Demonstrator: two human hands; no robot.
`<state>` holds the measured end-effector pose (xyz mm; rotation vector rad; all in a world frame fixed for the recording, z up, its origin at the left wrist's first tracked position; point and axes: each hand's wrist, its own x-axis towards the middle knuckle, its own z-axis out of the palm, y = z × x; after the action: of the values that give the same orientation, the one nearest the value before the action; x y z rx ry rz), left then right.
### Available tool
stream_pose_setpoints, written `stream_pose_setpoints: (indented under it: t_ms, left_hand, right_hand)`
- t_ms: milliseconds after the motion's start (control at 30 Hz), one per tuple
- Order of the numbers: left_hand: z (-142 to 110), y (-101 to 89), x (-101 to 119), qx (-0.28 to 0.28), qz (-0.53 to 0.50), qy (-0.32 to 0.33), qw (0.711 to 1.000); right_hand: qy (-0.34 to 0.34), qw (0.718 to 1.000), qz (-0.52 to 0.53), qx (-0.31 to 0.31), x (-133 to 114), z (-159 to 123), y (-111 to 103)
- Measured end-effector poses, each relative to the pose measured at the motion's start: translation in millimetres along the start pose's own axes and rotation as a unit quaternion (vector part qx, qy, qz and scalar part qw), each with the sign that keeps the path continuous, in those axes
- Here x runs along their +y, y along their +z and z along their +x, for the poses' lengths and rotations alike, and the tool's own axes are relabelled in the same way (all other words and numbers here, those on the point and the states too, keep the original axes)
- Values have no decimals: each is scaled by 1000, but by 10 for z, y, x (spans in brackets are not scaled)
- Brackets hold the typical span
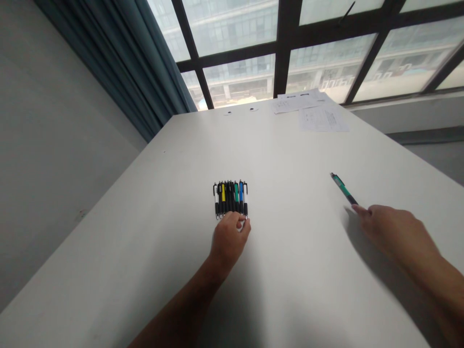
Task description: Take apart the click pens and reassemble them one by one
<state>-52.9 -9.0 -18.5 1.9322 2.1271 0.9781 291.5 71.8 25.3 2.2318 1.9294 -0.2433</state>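
Several pens lie side by side in a row on the white table [290, 270]. Among them are a yellow pen [224, 193], a blue pen [241, 191], a green-and-black pen [237, 193], black pens [229, 195], and a white pen [216, 195] at the left end. My left hand [230, 234] is at the near end of the row, its thumb and forefinger closed around the tip of the rightmost white pen [245, 193]. Well to the right, my right hand [391, 227] grips a green pen [341, 185] by its black end; some fingers are hidden.
Printed papers [308, 106] lie at the table's far right edge. Two small dark-centred fittings [252, 109] are near the back edge. A blue curtain [119, 58] hangs at the left beside a dark-framed window [282, 48].
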Motion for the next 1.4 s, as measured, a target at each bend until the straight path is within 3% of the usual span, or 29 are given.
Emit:
stream_pose_setpoints:
  t_ms: [233,333,433,500,667,900,1033,1233,1400]
  left_hand:
    - [7,-40,31,12,-22,-29,999]
    - [-4,-70,55,15,-63,-69,996]
    - [-9,-85,80,6,-78,-89,993]
    - [-9,-86,95,-4,-75,-86,993]
    - [-12,-90,112,-19,-103,-100,989]
    - [-29,-101,133,-56,-255,-136,956]
    - [-55,-113,187,-107,-355,-158,915]
    - [-87,-131,240,-196,-455,-171,852]
    - [-84,-145,244,-222,-504,-164,818]
  right_hand:
    - [-45,996,6,79,-61,-23,21]
    - [-143,978,101,110,-143,-90,89]
    - [-275,938,194,77,-221,-155,163]
    - [-318,922,211,64,-254,-182,187]
    - [-327,917,219,67,-270,-194,170]
    - [-322,916,234,56,-281,-207,178]
    - [-305,902,303,37,-297,-229,178]
    - [-307,843,438,-52,-331,-256,226]
    - [-307,838,445,-67,-343,-255,266]
